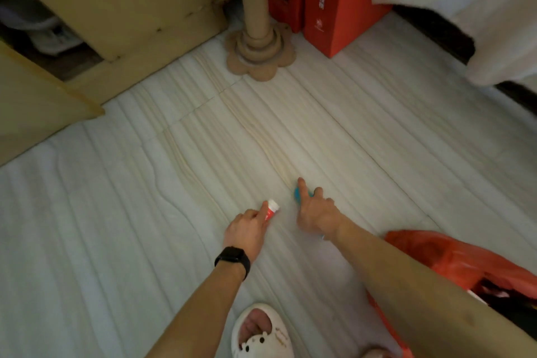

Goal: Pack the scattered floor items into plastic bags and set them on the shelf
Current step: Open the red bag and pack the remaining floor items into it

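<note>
Both hands reach down to the pale striped floor (363,131) near the middle of the view. The left hand (247,231), with a black watch (233,261) on its wrist, pinches a small red and white tube (271,210) between thumb and fingers; the white cap points far and slightly right, and any print on the tube is too blurred to read. Just right of it, the right hand (315,211) presses down on a small teal object (298,194), its index finger stretched over the top and the other fingers curled around the right side; whether it is truly gripped or only touched I cannot tell. A red plastic bag (453,259) lies open on the floor at the near right, partly behind the right forearm, with dark things inside. A white slipper (261,334) with a small animal face sits at the near edge. Far off stands a tan post on a flower-shaped base (260,58), and right of it 2 red boxes (337,6) stand side by side; the nearer one carries a column of white Chinese characters, too soft to read surely. A wooden cabinet (122,9) fills the far left, and white bedding (479,9) hangs at the far right.
</note>
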The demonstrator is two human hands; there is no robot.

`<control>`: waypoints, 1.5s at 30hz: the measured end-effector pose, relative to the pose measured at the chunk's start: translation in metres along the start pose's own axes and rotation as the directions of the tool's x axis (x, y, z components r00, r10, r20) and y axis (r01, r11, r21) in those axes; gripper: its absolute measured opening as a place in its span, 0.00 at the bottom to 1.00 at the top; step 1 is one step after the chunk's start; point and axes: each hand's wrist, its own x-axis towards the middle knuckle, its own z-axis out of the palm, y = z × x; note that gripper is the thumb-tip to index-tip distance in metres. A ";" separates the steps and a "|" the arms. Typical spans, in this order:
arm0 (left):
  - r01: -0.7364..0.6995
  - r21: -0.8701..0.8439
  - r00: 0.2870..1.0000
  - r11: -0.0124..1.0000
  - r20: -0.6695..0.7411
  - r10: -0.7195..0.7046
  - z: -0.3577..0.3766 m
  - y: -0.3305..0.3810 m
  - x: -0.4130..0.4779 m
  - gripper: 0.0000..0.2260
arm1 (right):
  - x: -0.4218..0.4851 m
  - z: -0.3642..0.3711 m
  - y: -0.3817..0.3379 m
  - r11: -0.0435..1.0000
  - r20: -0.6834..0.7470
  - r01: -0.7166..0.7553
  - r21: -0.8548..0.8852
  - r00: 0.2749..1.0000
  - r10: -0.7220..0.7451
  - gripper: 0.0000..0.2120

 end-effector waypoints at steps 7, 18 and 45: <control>-0.092 0.061 0.979 0.994 0.189 0.079 -0.034 0.027 -0.053 0.17 | -0.139 -0.082 0.009 0.653 -0.015 0.128 0.746 0.984 -0.175 0.18; -0.511 -0.035 0.859 0.859 -0.067 0.508 -0.243 0.198 -0.085 0.19 | -0.331 -0.023 0.213 -0.075 -0.259 0.362 0.929 0.783 0.565 0.21; -0.488 0.309 0.797 0.817 -0.223 0.561 -0.079 0.258 -0.167 0.35 | -0.342 0.055 0.214 0.168 -0.425 0.402 0.900 0.727 0.539 0.20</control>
